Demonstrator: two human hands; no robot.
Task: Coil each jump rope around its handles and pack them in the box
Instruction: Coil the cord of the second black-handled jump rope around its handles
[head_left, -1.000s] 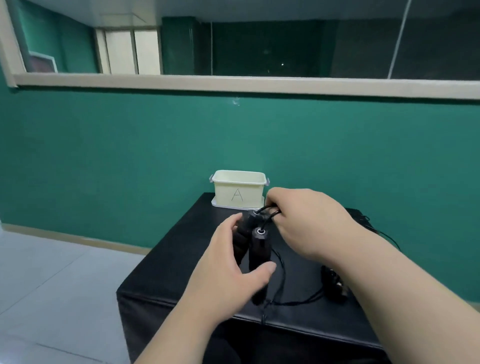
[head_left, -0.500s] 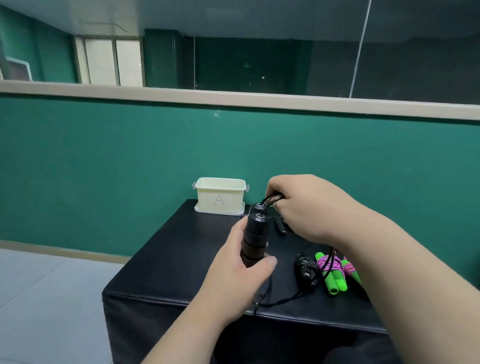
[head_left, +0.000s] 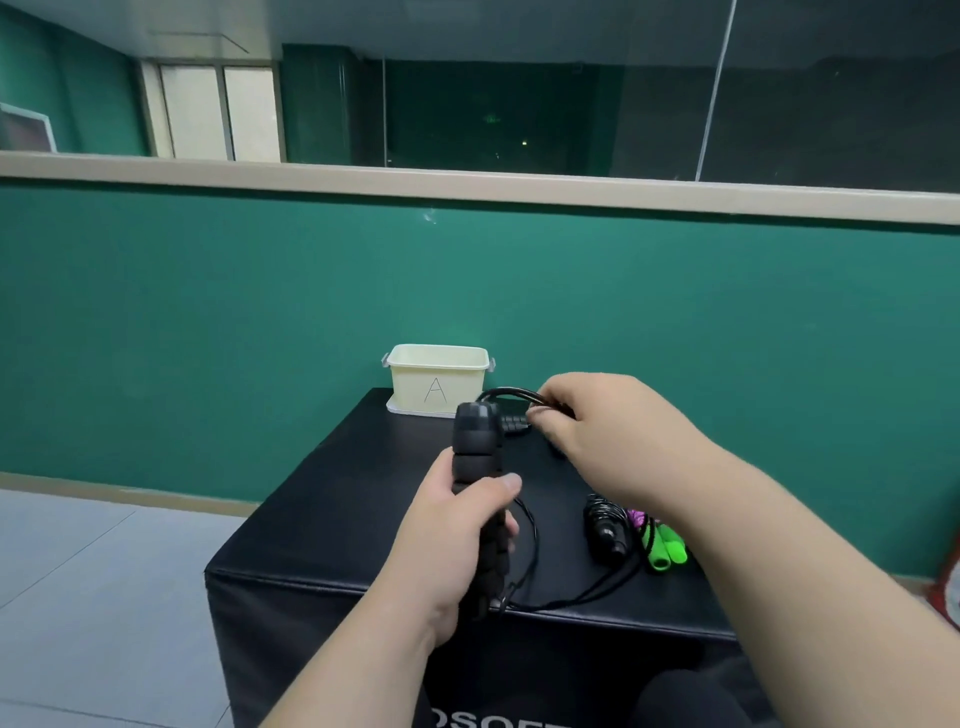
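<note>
Black jump-rope handles (head_left: 478, 452) are standing upright over the surface (head_left: 363, 493), the left hand (head_left: 457, 535) gripping them closed while the right hand (head_left: 597, 431) is pinching the cord (head_left: 511, 395) beside their tops, seemingly mid-winding and needing another taut turn next.

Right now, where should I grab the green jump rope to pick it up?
Probably pinch both green handles together across their near ends, coming down from above. They lie flat, side by side on the black table, so one grip spans both. The pink rope bundles their far part, which is partly hidden.
</note>
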